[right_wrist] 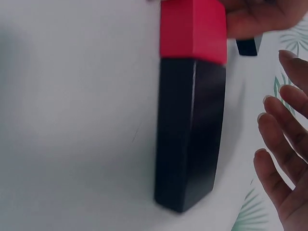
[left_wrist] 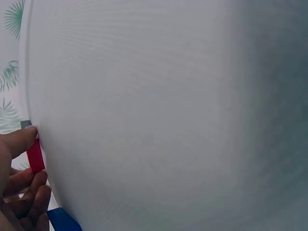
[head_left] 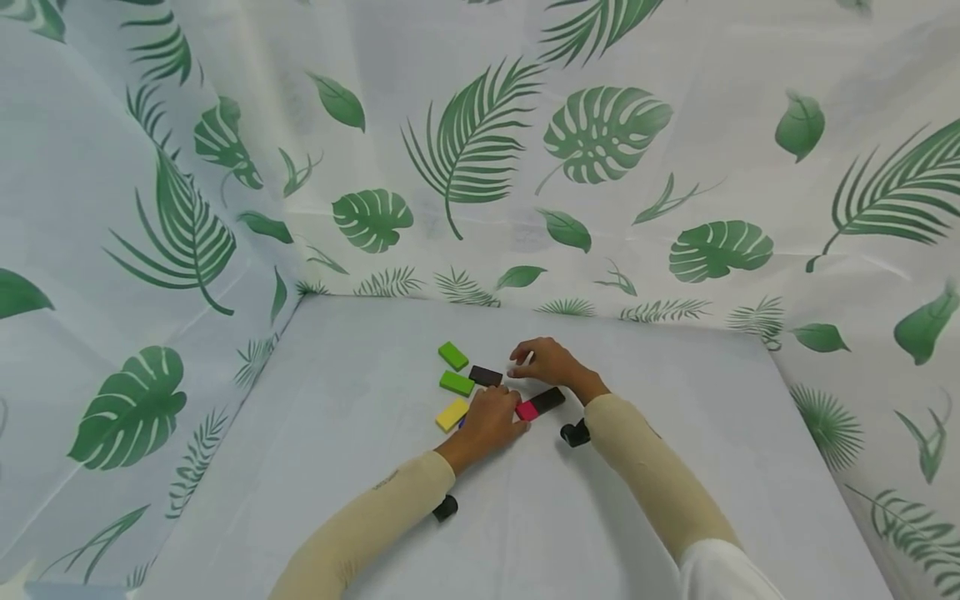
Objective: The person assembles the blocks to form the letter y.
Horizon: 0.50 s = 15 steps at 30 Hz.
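My left hand [head_left: 489, 421] pinches a red block [left_wrist: 34, 156] between thumb and fingers, low over the white table. A black block [right_wrist: 187, 130] lies end to end against the red one, as the right wrist view shows. My right hand [head_left: 551, 362] hovers beyond this pair, its fingers [right_wrist: 284, 137] loosely bent around nothing. Left of that hand is a second black block [head_left: 486, 377]. Two green blocks [head_left: 453, 356] and a yellow block [head_left: 452, 414] lie farther left. A blue block [left_wrist: 64, 220] sits by the left hand, mostly hidden from the head view.
White table [head_left: 360, 375] spreads under the hands. A leaf-printed sheet [head_left: 465, 250] rises behind it and along both sides. Black devices hang below each wrist, one at the right wrist [head_left: 576, 433], another under the left forearm [head_left: 446, 508].
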Each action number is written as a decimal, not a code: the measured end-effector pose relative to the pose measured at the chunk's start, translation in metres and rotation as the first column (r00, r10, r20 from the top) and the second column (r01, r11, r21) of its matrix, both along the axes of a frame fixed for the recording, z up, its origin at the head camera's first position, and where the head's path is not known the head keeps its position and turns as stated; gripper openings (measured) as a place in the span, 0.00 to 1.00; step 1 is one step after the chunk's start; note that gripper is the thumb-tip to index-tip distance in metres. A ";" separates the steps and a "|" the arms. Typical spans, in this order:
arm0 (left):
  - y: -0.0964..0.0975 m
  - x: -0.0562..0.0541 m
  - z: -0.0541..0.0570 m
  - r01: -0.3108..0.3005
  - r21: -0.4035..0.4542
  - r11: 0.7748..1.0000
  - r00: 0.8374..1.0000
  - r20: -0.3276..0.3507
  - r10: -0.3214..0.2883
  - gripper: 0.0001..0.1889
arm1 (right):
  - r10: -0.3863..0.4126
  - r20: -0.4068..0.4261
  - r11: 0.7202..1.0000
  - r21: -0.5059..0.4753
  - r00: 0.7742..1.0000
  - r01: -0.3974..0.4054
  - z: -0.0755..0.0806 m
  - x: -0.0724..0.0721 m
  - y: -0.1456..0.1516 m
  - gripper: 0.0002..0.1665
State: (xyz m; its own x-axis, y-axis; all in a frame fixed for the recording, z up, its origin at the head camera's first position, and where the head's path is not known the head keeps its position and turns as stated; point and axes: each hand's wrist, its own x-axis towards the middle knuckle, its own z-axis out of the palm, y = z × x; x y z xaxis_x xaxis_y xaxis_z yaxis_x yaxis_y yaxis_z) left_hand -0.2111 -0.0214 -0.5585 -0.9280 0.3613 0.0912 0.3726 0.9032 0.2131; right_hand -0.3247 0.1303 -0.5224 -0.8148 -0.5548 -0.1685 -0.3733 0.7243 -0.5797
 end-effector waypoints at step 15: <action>-0.001 0.002 0.002 0.016 -0.015 1.000 0.999 -0.041 -0.017 0.22 | 0.053 0.044 0.996 0.063 0.998 -0.056 -0.006 -0.009 -0.034 0.17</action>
